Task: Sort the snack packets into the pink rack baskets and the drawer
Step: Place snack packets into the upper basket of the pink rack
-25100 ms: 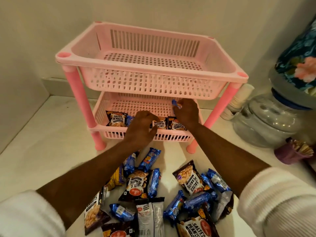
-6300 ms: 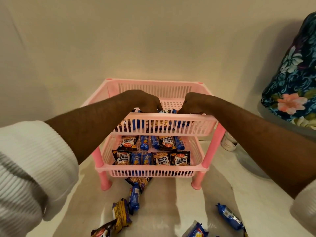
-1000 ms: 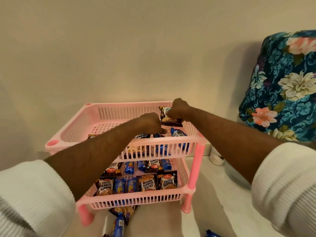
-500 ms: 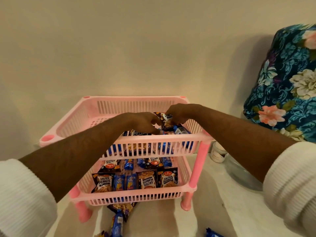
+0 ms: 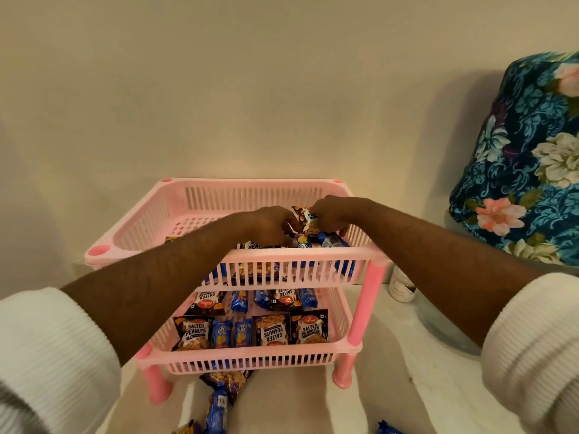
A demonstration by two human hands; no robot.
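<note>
From the head camera I see my left hand [image 5: 275, 225] and right hand [image 5: 332, 216] both pinching one salted peanuts packet [image 5: 306, 221] over the top pink basket [image 5: 300, 255]. More packets fill the bottom basket [image 5: 250, 360].

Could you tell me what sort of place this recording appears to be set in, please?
Probably a home, perhaps a kitchen or pantry corner. A pink plastic rack of snack packets stands on a pale stone-like surface against a plain wall, beside something under a floral fabric cover. No shop fittings or lab gear show.
</note>
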